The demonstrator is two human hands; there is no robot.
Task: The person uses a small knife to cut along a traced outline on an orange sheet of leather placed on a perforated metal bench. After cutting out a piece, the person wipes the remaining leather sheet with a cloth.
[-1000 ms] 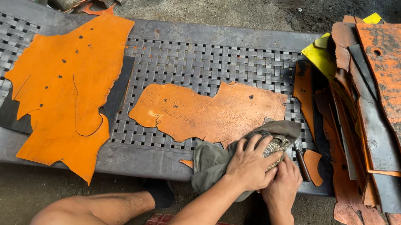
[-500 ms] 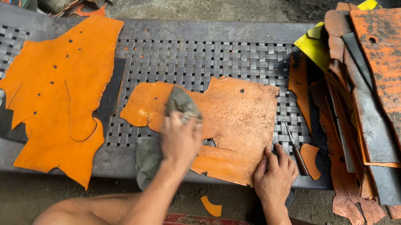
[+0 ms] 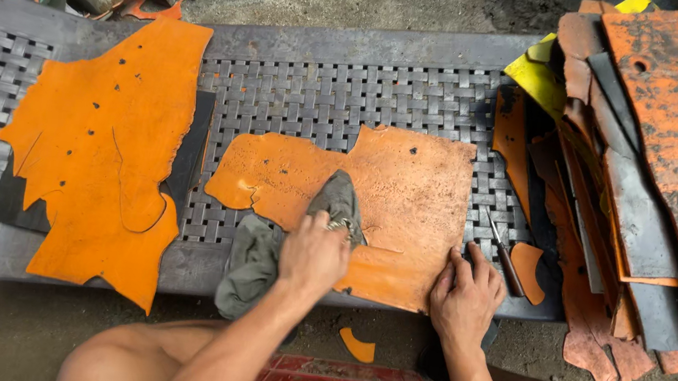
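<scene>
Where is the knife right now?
In the head view, the knife lies on the woven metal bench, just right of the orange sheet being wiped, above the right hand and beside the stacked scraps.

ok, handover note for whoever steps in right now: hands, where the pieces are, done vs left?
Left hand: presses a grey rag onto the flat orange sheet on the woven bench.
Right hand: flat on the sheet's near right corner, pinning it.
A small blade tool lies right of the sheet; a larger orange sheet lies to the left, stacked offcuts to the right.
Done: sheet laid flat. Left: wiping appears under way; how much is covered cannot be told.
</scene>
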